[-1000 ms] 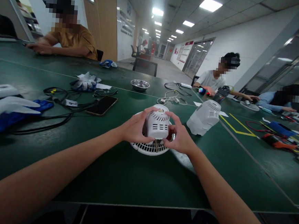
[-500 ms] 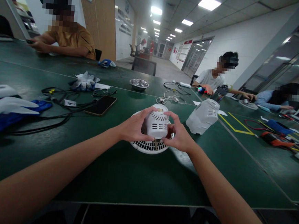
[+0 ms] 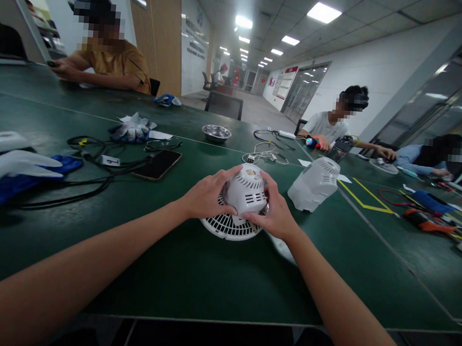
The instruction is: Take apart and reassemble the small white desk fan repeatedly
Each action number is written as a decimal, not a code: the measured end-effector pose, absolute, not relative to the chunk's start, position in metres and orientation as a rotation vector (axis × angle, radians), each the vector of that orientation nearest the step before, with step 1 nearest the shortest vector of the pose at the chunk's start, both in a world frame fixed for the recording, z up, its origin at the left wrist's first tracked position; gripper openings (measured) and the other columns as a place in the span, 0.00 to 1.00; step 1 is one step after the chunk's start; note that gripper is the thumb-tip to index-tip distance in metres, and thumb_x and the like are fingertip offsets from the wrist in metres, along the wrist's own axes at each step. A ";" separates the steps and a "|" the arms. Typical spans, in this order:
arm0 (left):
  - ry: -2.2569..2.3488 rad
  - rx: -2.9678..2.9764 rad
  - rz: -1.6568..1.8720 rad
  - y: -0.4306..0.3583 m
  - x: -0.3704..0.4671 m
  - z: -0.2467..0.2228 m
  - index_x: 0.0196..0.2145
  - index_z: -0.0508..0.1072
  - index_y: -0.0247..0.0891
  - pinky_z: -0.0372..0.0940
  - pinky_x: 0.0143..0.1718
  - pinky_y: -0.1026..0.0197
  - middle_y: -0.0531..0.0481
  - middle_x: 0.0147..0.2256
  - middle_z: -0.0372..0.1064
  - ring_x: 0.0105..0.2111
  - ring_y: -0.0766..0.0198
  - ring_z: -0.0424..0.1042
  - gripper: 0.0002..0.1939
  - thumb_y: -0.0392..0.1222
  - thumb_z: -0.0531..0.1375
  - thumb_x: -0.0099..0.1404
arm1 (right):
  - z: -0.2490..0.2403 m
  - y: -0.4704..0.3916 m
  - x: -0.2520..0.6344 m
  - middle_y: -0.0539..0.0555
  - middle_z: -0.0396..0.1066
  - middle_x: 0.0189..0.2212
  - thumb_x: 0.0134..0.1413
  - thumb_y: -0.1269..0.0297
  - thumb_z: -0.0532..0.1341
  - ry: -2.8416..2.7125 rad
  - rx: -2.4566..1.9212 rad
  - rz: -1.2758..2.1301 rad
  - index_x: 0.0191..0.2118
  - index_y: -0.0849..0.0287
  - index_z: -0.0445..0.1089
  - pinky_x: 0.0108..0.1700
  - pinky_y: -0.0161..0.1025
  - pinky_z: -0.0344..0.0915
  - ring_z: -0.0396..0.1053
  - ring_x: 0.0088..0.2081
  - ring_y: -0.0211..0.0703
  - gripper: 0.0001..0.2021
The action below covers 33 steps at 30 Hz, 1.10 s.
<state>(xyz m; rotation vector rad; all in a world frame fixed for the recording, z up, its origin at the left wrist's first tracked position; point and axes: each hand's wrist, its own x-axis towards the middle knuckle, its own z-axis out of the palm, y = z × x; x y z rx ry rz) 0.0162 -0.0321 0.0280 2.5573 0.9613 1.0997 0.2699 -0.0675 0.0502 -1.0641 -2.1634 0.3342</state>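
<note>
Between my hands is a white fan motor housing (image 3: 247, 194) with vent slots and a hole in its top. My left hand (image 3: 210, 195) wraps its left side, thumb low at the front. On the right side my right hand (image 3: 275, 211) grips it the same way, its thumb also at the front. Beneath the housing lies a round white fan grille (image 3: 228, 229), face down on the green table; the housing and my hands cover its middle. Right of my hands stands another white plastic part, a vented fan base (image 3: 313, 184).
A phone (image 3: 158, 165), black cables (image 3: 94, 183) and gloves (image 3: 15, 172) lie to the left. Farther back are a metal bowl (image 3: 216, 133) and a white cable (image 3: 270, 153). Tools (image 3: 427, 220) lie far right. Several people sit around the table (image 3: 206, 283).
The housing has come down closer over the grille and tilted slightly, closing the gap seen beneath it. My right thumb has shifted left across its front. The view has shifted slightly.
</note>
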 end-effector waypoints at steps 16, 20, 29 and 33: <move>1.598 1.866 1.042 0.011 -0.008 0.004 0.54 0.70 0.35 0.66 0.47 0.53 0.39 0.48 0.75 0.46 0.52 0.75 0.27 0.58 0.48 0.73 | 0.043 -0.060 0.269 0.63 0.59 0.65 0.47 0.54 0.71 -2.053 -1.176 0.328 0.71 0.49 0.42 0.54 0.62 0.69 0.66 0.59 0.66 0.51; 1.665 1.854 1.044 0.014 -0.014 0.007 0.50 0.73 0.36 0.64 0.41 0.57 0.42 0.44 0.77 0.42 0.53 0.76 0.26 0.59 0.48 0.72 | 0.043 -0.058 0.270 0.63 0.62 0.63 0.49 0.59 0.68 -1.984 -1.246 0.299 0.71 0.49 0.43 0.55 0.63 0.67 0.68 0.57 0.65 0.47; 1.681 1.953 0.872 0.018 -0.019 0.002 0.18 0.67 0.41 0.53 0.28 0.56 0.47 0.21 0.69 0.23 0.57 0.67 0.33 0.65 0.45 0.70 | 0.040 -0.056 0.274 0.62 0.71 0.53 0.43 0.58 0.73 -1.897 -1.253 0.501 0.70 0.51 0.47 0.54 0.63 0.68 0.72 0.51 0.62 0.51; 1.415 1.823 1.217 0.015 -0.022 0.005 0.19 0.65 0.41 0.56 0.30 0.57 0.50 0.20 0.65 0.24 0.59 0.64 0.33 0.64 0.42 0.72 | 0.040 -0.055 0.275 0.57 0.76 0.44 0.37 0.58 0.76 -1.651 -1.158 0.695 0.69 0.50 0.50 0.51 0.61 0.70 0.75 0.44 0.58 0.53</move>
